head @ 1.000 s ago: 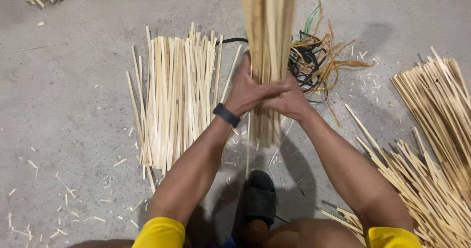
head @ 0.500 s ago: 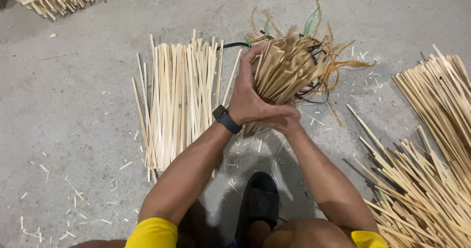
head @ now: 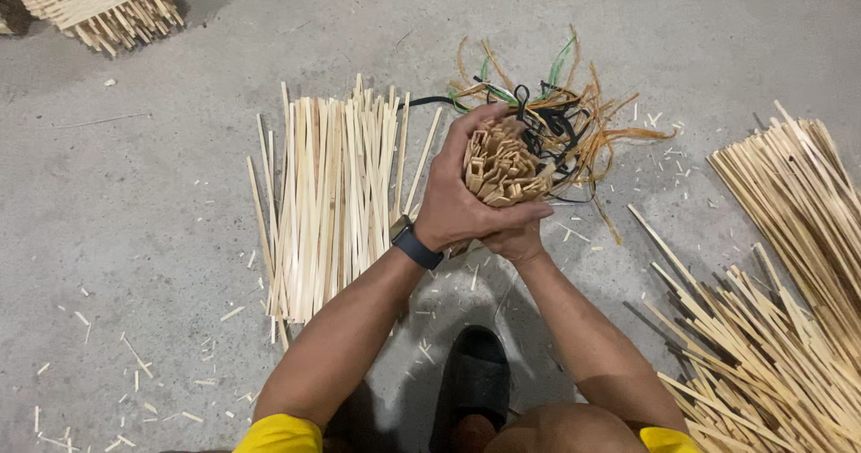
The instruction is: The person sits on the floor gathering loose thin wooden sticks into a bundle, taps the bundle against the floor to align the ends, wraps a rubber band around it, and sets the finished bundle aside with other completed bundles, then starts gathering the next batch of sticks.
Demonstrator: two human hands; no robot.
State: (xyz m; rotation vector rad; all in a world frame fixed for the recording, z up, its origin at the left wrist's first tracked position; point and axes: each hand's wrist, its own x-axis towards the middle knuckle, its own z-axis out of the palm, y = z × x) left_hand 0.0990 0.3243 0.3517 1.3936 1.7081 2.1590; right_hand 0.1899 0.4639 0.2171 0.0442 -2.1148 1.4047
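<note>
Both forearms extended forward from bottom of frame, converging at centre above the concrete floor (head: 134, 175). Left hand (head: 457, 193) wrapped over the top and near side of a bundle of bamboo strips (head: 502, 168), fingers curled tight, thumb across the front. Right hand (head: 516, 238) tucked beneath the left, clasping the bundle's lower part; mostly hidden, grip closed as far as visible. Bundle tilted toward the camera, cut ends showing as a dense cluster of pale flat rectangles. Held just in front of a tangle of cords (head: 565, 121), orange, green and black.

Flat pile of loose strips (head: 332, 202) lying to the left of the hands. Larger heap of sticks (head: 771, 309) at right. Stacked strips (head: 99, 4) top left. Black watch (head: 417, 245) on left wrist. Black sandal (head: 471, 386) below. Chips scattered about.
</note>
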